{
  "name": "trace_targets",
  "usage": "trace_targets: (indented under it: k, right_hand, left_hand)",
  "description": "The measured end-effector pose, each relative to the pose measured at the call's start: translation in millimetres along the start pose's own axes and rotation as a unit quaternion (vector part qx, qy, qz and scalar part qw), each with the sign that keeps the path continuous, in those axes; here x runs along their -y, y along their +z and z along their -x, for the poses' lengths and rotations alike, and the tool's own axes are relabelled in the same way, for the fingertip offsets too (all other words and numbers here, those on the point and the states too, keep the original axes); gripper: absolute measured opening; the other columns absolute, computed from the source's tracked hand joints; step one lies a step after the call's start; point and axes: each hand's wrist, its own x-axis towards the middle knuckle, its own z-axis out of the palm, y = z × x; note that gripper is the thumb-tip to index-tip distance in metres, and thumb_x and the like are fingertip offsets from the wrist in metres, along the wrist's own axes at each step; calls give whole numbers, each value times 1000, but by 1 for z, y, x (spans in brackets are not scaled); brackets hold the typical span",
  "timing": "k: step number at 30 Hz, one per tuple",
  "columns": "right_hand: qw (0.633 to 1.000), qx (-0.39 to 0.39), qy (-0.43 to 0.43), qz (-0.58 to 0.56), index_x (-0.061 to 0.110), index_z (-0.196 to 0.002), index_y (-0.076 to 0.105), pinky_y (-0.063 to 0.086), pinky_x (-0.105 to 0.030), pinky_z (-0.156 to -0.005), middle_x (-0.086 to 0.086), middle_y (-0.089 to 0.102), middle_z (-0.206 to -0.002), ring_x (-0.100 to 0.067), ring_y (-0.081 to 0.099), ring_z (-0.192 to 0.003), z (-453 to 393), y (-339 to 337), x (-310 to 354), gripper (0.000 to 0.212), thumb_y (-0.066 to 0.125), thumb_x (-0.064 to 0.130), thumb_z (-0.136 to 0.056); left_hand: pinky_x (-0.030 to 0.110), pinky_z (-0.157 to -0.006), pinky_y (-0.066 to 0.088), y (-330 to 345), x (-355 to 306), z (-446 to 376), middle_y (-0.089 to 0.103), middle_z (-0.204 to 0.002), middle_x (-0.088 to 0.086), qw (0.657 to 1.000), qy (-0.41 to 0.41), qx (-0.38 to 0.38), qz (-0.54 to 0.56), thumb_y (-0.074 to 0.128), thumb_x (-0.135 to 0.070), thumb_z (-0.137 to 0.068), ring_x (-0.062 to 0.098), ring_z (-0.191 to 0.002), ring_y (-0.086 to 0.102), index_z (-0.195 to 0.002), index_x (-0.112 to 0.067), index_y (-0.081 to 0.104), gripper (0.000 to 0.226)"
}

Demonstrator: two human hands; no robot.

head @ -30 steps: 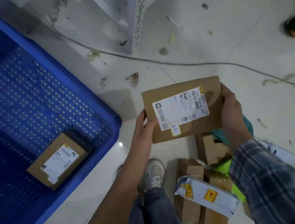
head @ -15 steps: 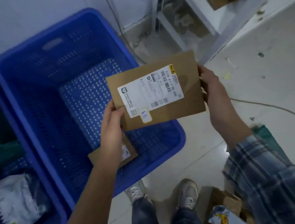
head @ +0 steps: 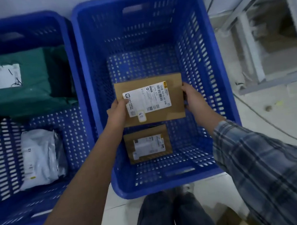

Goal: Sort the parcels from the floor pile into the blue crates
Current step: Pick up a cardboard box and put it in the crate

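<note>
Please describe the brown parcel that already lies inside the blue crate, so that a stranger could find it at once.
Two blue perforated plastic crates stand side by side; take the right-hand crate. On its floor, near the front wall, lies a small brown cardboard parcel with a white label. Unlike the larger brown cardboard parcel above it, no hand holds it.

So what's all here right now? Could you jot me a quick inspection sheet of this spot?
Surface: pale floor, some specks of debris.
Job's things: held cardboard parcel above right blue crate; smaller cardboard parcel on its bottom. Left blue crate holds green bag and white bag.
Clutter: more cardboard by the shoes.
Hands: left hand and right hand grip the parcel's side edges.
Cables: thin cord on the floor.
Surroundings: white metal frame, wall.
</note>
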Motion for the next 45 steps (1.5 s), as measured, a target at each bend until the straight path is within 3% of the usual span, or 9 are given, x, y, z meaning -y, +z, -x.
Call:
trace_targets:
  k: [3, 8, 11, 17, 22, 28, 32, 37, 45]
  right_hand:
    - [1000, 11, 17, 14, 44, -101, 62, 52, -39, -86, 7, 65, -111, -16, 61, -102, -30, 14, -13, 26, 37, 37, -95]
    - [998, 33, 39, 40, 40, -103, 58, 49, -31, -69, 12, 63, -99, -8, 59, -90, -69, 31, -37, 23, 35, 39, -96]
    - [995, 23, 41, 86, 27, -124, 50, 50, -42, -91, 1, 59, -117, -16, 58, -102, -89, 41, -56, 32, 39, 35, -95]
    - [993, 51, 22, 100, 34, -140, 34, 41, -16, -76, 21, 53, -113, -5, 53, -101, -107, 46, -100, 43, 40, 33, -97]
    - [993, 58, 68, 83, 28, -146, 28, 41, -39, -105, 5, 48, -137, -15, 54, -115, -122, 56, -115, 51, 39, 31, -97]
    - [983, 86, 102, 125, 20, -134, 43, 48, -34, -89, -3, 50, -135, -20, 56, -110, -123, 60, -122, 40, 30, 34, -98]
    - [965, 117, 92, 214, 26, -145, 28, 43, -39, -102, -2, 48, -140, -23, 51, -121, -122, 66, -120, 47, 31, 36, -99]
    - [905, 160, 88, 384, 18, -150, 14, 42, -30, -91, -8, 44, -142, -27, 50, -117, -114, 61, -117, 61, 41, 29, -96]
    - [931, 82, 220, 280, 5, -126, 52, 45, -33, -89, -12, 54, -126, -27, 54, -109, -87, 33, -139, 42, 43, 34, -96]
  left_hand:
    - [44, -112, 33, 2, 15, -24, 37, -149, 7, 1000, -14, 7, 13, 42, -43, -89, 24, -132, 41, -144, -22, 35, 60]
    - [46, -114, 29, 9, 45, -61, 38, -148, 9, 999, -13, -21, 45, 41, -37, -92, 25, -136, 37, -145, -15, 33, 58]
    - [48, -108, 36, 14, 64, -74, 50, -137, 9, 996, 17, -77, 38, 38, -30, -92, 27, -125, 48, -137, -15, 44, 48]
    - [31, -90, 42, 29, 96, -93, 51, -128, 8, 992, 21, -125, 15, 39, -27, -93, 24, -109, 53, -129, -13, 49, 39]
    - [39, -103, 40, 27, 107, -104, 49, -135, 9, 993, 10, -119, -3, 40, -25, -93, 26, -119, 50, -135, -12, 46, 44]
    - [29, -98, 37, 32, 110, -108, 35, -144, 12, 984, 12, -151, -89, 33, -4, -92, 28, -123, 45, -143, -11, 33, 51]
    - [30, -104, 39, 46, 111, -103, 30, -144, 16, 973, 3, -122, -194, 36, -2, -92, 30, -125, 42, -140, 1, 33, 48]
    - [29, -58, 45, 52, 110, -94, 51, -97, 14, 958, -139, -9, -251, 36, -8, -90, 22, -74, 52, -125, 2, 46, 38]
    - [40, -85, 48, 40, 141, -71, 54, -118, 32, 943, -126, -11, -308, 32, -3, -92, 40, -103, 54, -103, 12, 55, 30]
